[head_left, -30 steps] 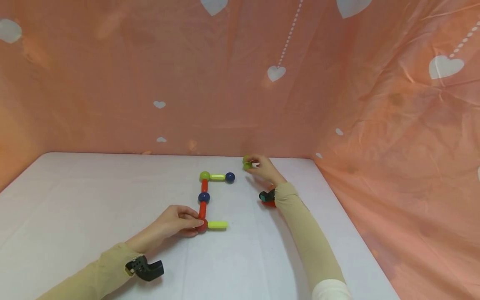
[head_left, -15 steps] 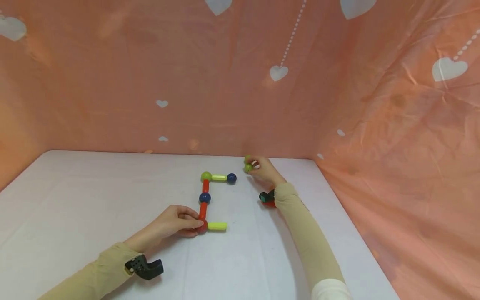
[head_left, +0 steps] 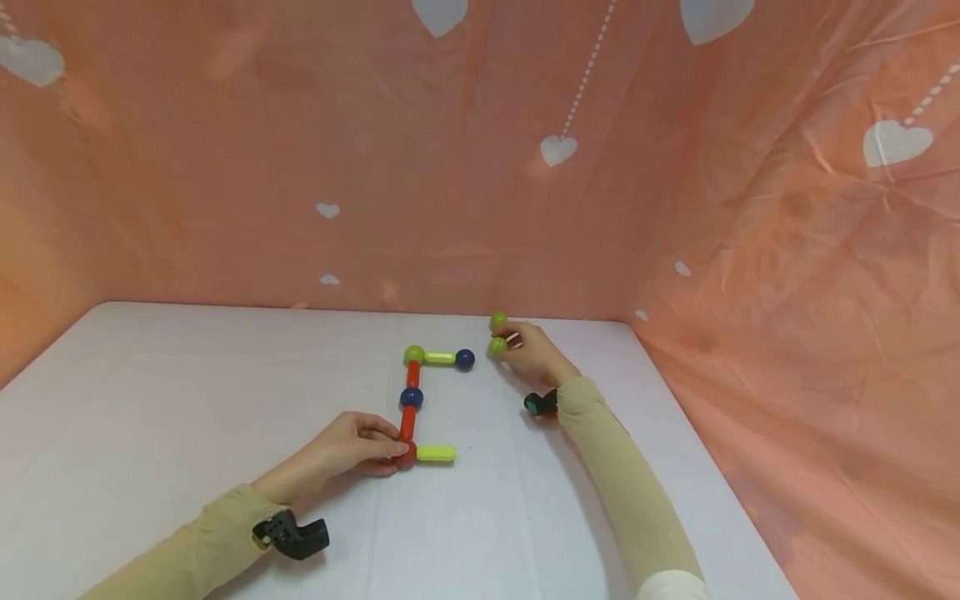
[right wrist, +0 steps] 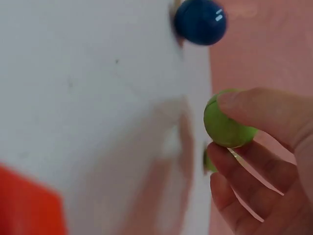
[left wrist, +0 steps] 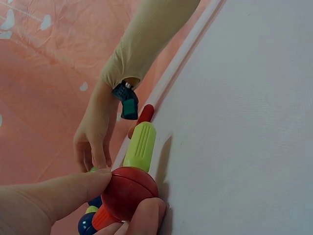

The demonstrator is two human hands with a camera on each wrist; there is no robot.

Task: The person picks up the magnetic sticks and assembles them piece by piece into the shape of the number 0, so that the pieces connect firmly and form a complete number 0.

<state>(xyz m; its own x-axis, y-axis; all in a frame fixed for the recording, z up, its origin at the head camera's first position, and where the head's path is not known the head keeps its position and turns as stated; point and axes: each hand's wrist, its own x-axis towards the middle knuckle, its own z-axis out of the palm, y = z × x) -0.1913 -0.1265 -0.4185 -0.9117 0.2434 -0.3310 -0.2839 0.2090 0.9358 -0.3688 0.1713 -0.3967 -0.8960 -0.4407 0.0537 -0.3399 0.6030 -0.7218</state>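
My left hand [head_left: 341, 450] pinches a red ball [left wrist: 128, 188] at the near end of a magnetic ball-and-stick figure on the table. From that ball a yellow-green stick [head_left: 437, 453] points right and a red stick [head_left: 407, 423] leads up to a blue ball [head_left: 412, 397]. Another red stick [head_left: 413, 374] continues to a green ball [head_left: 415, 356], joined by a second yellow-green stick [head_left: 440, 358] to a dark blue ball [head_left: 465, 360]. At the far right, my right hand [head_left: 534, 354] holds a green ball [right wrist: 222, 125] between thumb and fingers. One more green ball [head_left: 498, 320] sits just behind it.
A loose red piece [left wrist: 146, 113] lies under the right wrist, mostly hidden in the head view. Dark cameras [head_left: 292, 535] stick out from both wrists. An orange curtain [head_left: 480, 167] with white hearts stands behind the white table [head_left: 225, 375] and on its sides.
My right hand has drawn slightly nearer with the green ball, widening the gap to the green ball behind. The left hand stays on the red ball.
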